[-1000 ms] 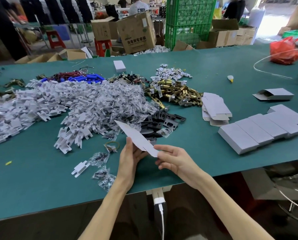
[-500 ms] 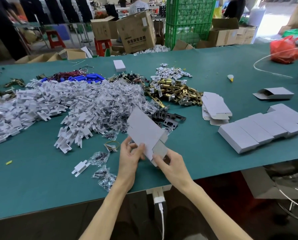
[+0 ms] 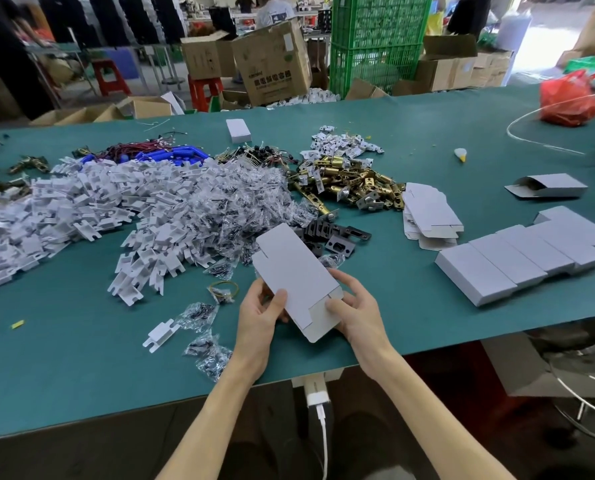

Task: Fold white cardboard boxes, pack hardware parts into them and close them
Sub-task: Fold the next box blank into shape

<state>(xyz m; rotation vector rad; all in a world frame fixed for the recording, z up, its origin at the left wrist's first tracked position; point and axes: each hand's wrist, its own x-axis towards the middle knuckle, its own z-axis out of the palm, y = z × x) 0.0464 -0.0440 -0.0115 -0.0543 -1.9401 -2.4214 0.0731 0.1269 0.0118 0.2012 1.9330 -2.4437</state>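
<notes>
Grips a flattened white box blank in both hands, just above the near edge of the green table. Pinches its left edge with the left hand, thumb on the upper face, fingers curled behind. Clasps the lower end flap with the right hand, thumb pressed on the flap, fingers wrapped beneath. Tilts the blank away and to the left, its upper end reaching over a scatter of black metal plates.

Beyond: a broad heap of white plastic pieces, clear bags of what look like dark screws, too small to be sure, and a pile of brass latch parts.

To the right, on the table: a stack of unfolded blanks, a row of closed white boxes lying side by side and touching, and one open-ended box further back.

Near the left hand: a lone plastic piece and a few loose bags.

Toward the far right, a red plastic bag; behind the table, green crates and brown cartons.
</notes>
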